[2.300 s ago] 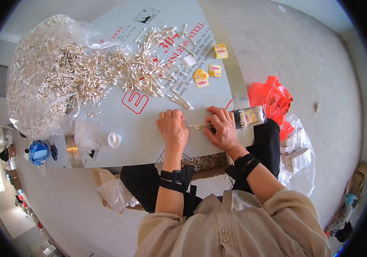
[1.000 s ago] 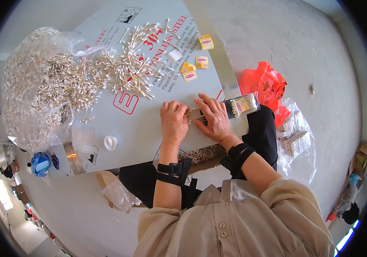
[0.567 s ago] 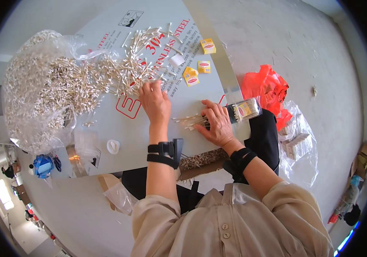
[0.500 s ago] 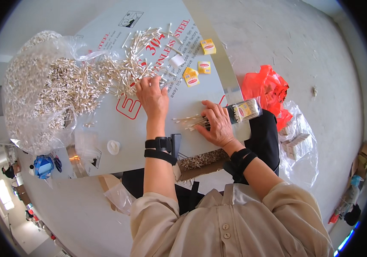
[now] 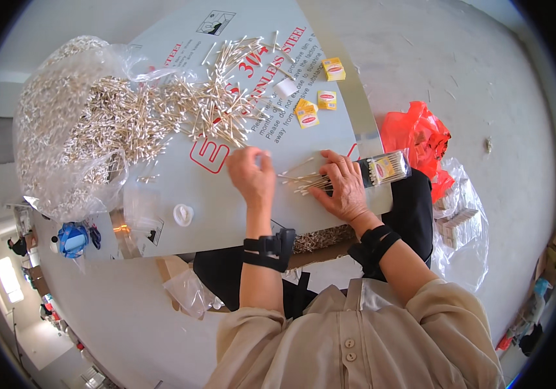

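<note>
My left hand (image 5: 252,175) rests on the grey printed board (image 5: 181,58) just below a loose heap of cotton swabs (image 5: 206,110); its fingers are curled around a few swabs. My right hand (image 5: 343,185) presses down on a small bundle of swabs (image 5: 301,183) whose ends stick out to the left. Its fingers also lie on a clear plastic packet (image 5: 385,168) partly filled with swabs, at the board's right edge.
A big clear bag of swabs (image 5: 64,142) lies at the board's left. Small yellow boxes (image 5: 317,97) and a white lid (image 5: 182,214) sit on the board. A red bag (image 5: 417,139) and a clear bag of boxes (image 5: 463,227) lie on the floor at right.
My left hand reached up to the loose swab heap, then drew back toward the bundle with a few swabs. The right hand stayed on the bundle and packet.
</note>
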A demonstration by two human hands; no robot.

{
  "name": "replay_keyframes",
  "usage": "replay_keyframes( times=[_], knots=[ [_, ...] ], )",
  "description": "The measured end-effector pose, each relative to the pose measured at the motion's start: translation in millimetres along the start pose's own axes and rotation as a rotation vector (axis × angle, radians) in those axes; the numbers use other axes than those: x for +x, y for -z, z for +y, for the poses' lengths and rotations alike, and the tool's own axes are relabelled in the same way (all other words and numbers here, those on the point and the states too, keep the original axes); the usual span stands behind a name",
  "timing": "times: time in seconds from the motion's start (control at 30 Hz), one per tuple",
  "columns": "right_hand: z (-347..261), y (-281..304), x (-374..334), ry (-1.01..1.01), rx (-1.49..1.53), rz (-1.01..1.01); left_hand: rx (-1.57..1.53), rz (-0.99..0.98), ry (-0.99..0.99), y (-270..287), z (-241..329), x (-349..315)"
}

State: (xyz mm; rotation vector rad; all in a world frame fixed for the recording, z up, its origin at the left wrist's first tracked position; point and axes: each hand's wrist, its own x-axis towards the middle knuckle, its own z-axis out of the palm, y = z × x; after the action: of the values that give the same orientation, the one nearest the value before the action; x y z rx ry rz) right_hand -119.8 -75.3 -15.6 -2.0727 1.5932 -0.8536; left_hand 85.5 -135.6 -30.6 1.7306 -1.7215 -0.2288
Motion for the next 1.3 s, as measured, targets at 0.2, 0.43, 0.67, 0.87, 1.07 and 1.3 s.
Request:
replay_keyframes(
  times=[0.2, 0.43, 0.67, 0.87, 1.07, 1.3],
  knots=[
    [-1.4, -1.0, -0.5, -0.008, 0.002, -0.008, 0.357, 0.018, 0.344, 10.4, -13.0, 34.8],
    [-0.9, 1.2, -2.0, -0.010, -0.002, -0.015, 0.327, -0.191, 0.582, 22.3, -14.7, 21.8],
    [1.7, 0.0, -2.3, -0.003, 0.007, -0.002, 0.119, -0.238, 0.158, 16.4, 18.9, -14.7],
    [6.5, -6.3, -5.8, 0.002, 0.049, 0.077, 0.048, -0.341, -0.109, 6.4, 40.3, -20.5],
    [10.6, -9.6, -8.5, -0.045, 0.186, 0.196, 0.270, -0.386, -0.165, -8.1, 68.5, -70.8],
    [10.6, -6.7, -10.1, -0.122, 0.360, 0.279, 0.282, -0.420, -0.128, -5.0, 81.1, -109.1]
  ],
)
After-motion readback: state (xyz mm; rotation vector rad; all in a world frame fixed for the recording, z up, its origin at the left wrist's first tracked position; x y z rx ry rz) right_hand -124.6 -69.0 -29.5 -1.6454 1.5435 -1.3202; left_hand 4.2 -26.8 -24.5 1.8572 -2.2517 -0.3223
